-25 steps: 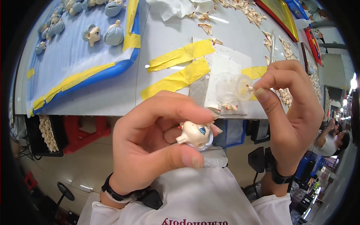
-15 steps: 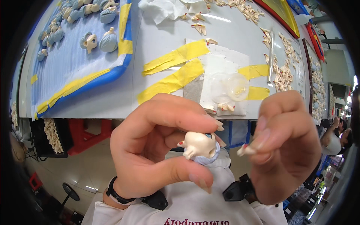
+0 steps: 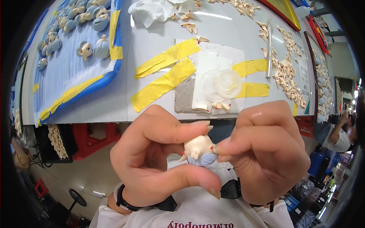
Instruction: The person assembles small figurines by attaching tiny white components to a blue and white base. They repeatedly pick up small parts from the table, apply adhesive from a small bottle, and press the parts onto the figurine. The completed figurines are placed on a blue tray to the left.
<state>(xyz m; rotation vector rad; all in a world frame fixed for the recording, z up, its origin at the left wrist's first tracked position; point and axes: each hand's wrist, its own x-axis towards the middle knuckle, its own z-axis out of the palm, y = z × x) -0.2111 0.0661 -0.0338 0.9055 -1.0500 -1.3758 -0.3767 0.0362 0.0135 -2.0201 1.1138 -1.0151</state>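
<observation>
My left hand [image 3: 152, 152] holds a small doll head [image 3: 199, 147] between thumb and fingers, in front of the table's near edge. The head is cream-coloured with pale blue hair, its neck stub turned toward me, and a pointed ear with a red spot sticks out on its left. At the head's right side, my right hand [image 3: 266, 152] pinches a small cream ear piece [image 3: 213, 148] with a red spot, against or very near the head. The fingertips partly cover that piece.
On the left, a blue-edged tray [image 3: 119, 68] lined with pale cloth carries several blue-haired doll heads. Yellow tape [image 3: 163, 85] runs to a white pad bearing a clear round dish [image 3: 228, 84]. Loose ear pieces [image 3: 287, 76] lie beside a metal bar [image 3: 269, 51]; a white cloth [image 3: 152, 11] lies behind.
My right hand has moved left, bringing the ear piece from apart to the head's right side. The left hand has turned the head so its eye no longer shows.
</observation>
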